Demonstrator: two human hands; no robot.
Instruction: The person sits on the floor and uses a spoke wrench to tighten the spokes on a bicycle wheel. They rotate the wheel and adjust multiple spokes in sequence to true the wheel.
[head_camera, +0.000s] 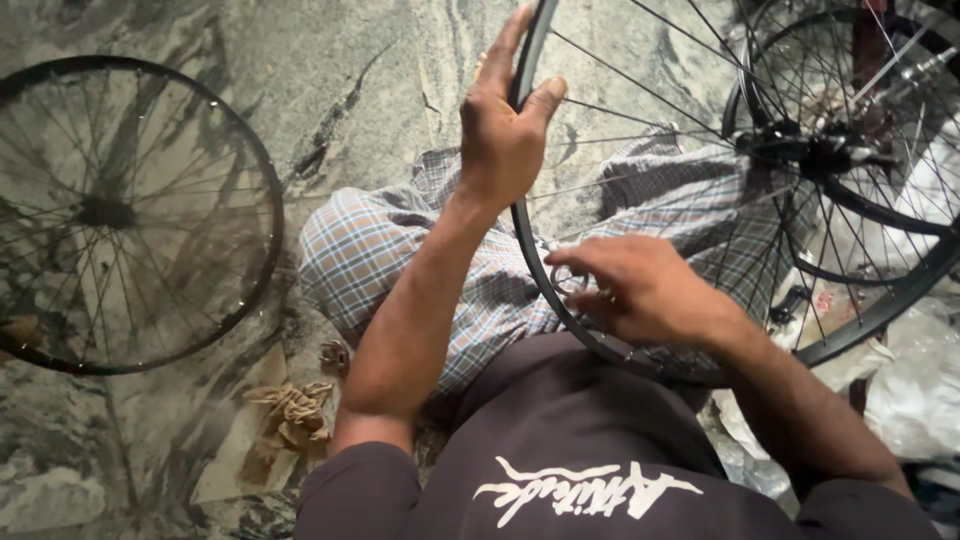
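Over on the left there's a spare bicycle wheel (120, 215) lying flat on the marbled stone floor (380, 80), black rim, thin spokes, dark hub in the middle. Just right of it, near the person's knee, sits a crumpled brownish rag (292, 412) on a scrap of cardboard.

Then the main thing: a black bicycle rim (528, 250) laced with thin silvery spokes, standing roughly upright across the person's lap, over the checked cloth (370, 245) on their legs. Its hub (800, 150) is up at the right, dark and a bit greasy-looking, spokes fanning out from it. The rim looks narrow, matte black, no tyre on it.

Left hand (500, 130) has its fingers wrapped around the upper part of the rim, thumb on the inner side. Right hand (640, 290) is lower down at the rim's near edge, fingers pinched on a small metal ring-shaped tool (568, 282) right at the spoke ends.

Far right, some crumpled clear plastic (915, 390) on the floor.
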